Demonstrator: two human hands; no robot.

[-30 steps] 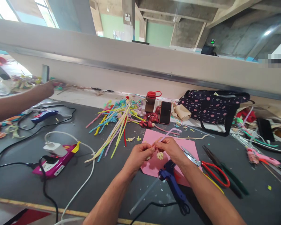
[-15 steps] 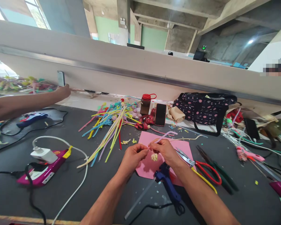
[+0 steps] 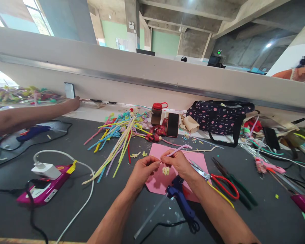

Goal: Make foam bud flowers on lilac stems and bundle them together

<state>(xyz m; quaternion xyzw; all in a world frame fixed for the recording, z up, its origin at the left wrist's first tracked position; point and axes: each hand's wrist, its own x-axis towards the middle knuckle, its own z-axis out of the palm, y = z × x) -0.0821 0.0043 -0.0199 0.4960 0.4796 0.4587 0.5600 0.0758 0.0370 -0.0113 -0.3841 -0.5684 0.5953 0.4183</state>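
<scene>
Above a pink sheet (image 3: 156, 184), my two hands meet fingertip to fingertip. A lilac pipe cleaner (image 3: 181, 148) runs out behind the fingers of my right hand (image 3: 179, 164), which pinches it. Just below those fingers hangs a small cream flower-like piece (image 3: 165, 170); how it joins the stem is hidden. The thumb and forefinger of my left hand (image 3: 143, 171) are pressed together beside it, and what lies between them is too small to make out. Under my right wrist rests a blue glue gun (image 3: 181, 200) with a clear glue stick in it.
Red-handled scissors (image 3: 225, 186) and green-handled pliers (image 3: 240, 189) lie right of my forearm. Pipe cleaners (image 3: 122, 145) spread left, beyond a purple power strip (image 3: 54, 184) with cables. A bottle (image 3: 156, 115), phone (image 3: 173, 124) and bag (image 3: 218, 118) stand behind. Another person's arm (image 3: 40, 115) reaches in, holding a phone.
The view has swung slightly left-to-right, shifting the table things leftward. My hands stay together, pinching at the same place. The other person's arm has extended further right, with the phone.
</scene>
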